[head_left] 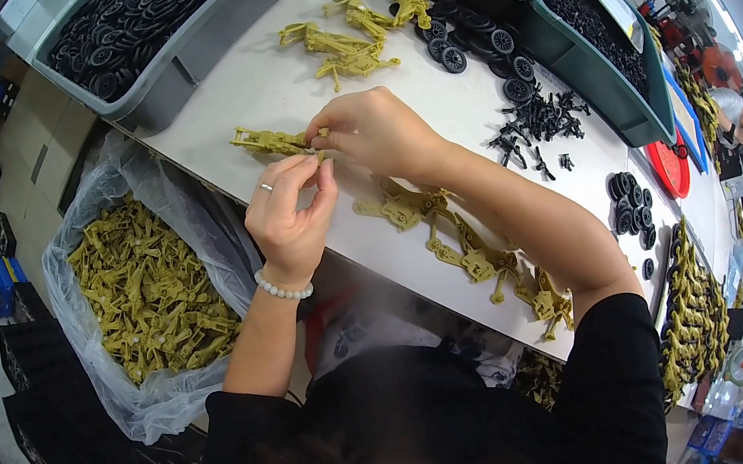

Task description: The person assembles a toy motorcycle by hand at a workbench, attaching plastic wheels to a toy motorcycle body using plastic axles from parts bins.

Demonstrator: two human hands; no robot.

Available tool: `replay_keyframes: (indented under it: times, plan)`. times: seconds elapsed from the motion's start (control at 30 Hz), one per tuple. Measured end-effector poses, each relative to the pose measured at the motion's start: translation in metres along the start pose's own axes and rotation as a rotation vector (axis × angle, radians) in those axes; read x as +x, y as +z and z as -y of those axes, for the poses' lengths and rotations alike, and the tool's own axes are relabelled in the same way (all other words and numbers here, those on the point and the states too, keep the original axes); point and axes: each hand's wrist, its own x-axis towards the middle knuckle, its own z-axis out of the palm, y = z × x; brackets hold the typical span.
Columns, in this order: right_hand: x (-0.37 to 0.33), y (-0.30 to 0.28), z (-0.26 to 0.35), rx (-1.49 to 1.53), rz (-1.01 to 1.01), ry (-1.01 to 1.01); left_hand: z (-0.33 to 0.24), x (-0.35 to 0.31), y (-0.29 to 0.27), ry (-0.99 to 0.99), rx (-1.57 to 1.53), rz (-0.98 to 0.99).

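Note:
A long olive-yellow plastic frame [267, 141] with a forked end lies at the left side of the white table, its right end under my fingers. My right hand [376, 132] is closed on that end, thumb and fingertips pinched together. Just below it, my left hand [286, 215], with a ring and a beaded bracelet, has thumb and forefinger pressed together close to the frame. What sits between those left fingertips is too small and covered to make out. Under my right forearm, several more yellow frames [475, 260] lie in a row along the table's near edge.
Yellow frames [346, 50] and black wheels [452, 59] lie farther back. Small black parts [541, 118] are scattered at right. Grey [178, 74] and green [595, 101] bins border the table. A clear-lined bag [95, 356] of yellow parts stands at left; a red dish [670, 171] sits far right.

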Motion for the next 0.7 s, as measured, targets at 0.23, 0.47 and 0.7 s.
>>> replay_keyframes:
  times: [0.23, 0.47, 0.7]
  plan:
    - [0.011, -0.049, -0.012, 0.248, -0.154, 0.113, -0.003, -0.011, -0.011, -0.134, -0.037, 0.055]
    - [0.026, -0.041, -0.048, 0.296, 0.052, 0.377, 0.001, -0.014, -0.014, -0.027, 0.071, 0.134]
    - [0.039, -0.039, -0.047, 0.403, -0.029, 0.385, -0.003, -0.015, -0.012, -0.003, 0.215, 0.237]
